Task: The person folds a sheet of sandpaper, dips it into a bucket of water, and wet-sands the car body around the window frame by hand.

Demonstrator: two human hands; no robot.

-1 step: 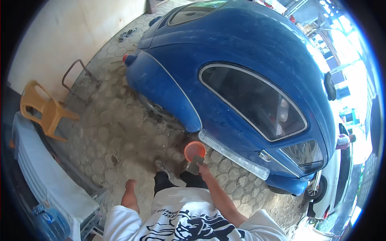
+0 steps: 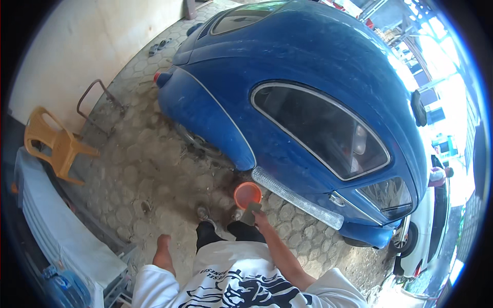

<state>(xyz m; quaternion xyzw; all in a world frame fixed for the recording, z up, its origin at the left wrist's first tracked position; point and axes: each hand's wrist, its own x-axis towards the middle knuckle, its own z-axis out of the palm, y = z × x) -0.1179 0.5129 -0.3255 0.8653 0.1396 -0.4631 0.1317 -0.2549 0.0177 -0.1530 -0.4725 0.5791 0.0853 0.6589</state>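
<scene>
My right hand (image 2: 261,219) grips a flat, grey-green rectangular piece (image 2: 250,213); its exact kind does not show. From this angle the piece overlaps the near rim of an orange bucket (image 2: 240,192) on the ground, and I cannot tell whether the two touch. Down at my side hangs my left hand (image 2: 163,241), apart from everything, its fingers too foreshortened to read. Just beyond the bucket stands a blue rounded car (image 2: 215,113), with a pale textured running board (image 2: 298,197) along its lower side.
Uneven stone paving (image 2: 133,179) lies underfoot. At the left are a yellow plastic chair (image 2: 59,143), a metal-framed handle (image 2: 95,97), a cloth-covered long object (image 2: 72,220) and a clear water jug (image 2: 64,285). A white car (image 2: 423,241) and another person (image 2: 438,177) are at the right.
The view has shifted slightly. My right hand, with the grey-green piece still in it, sits a touch lower in the picture. Nothing was picked up or let go.
</scene>
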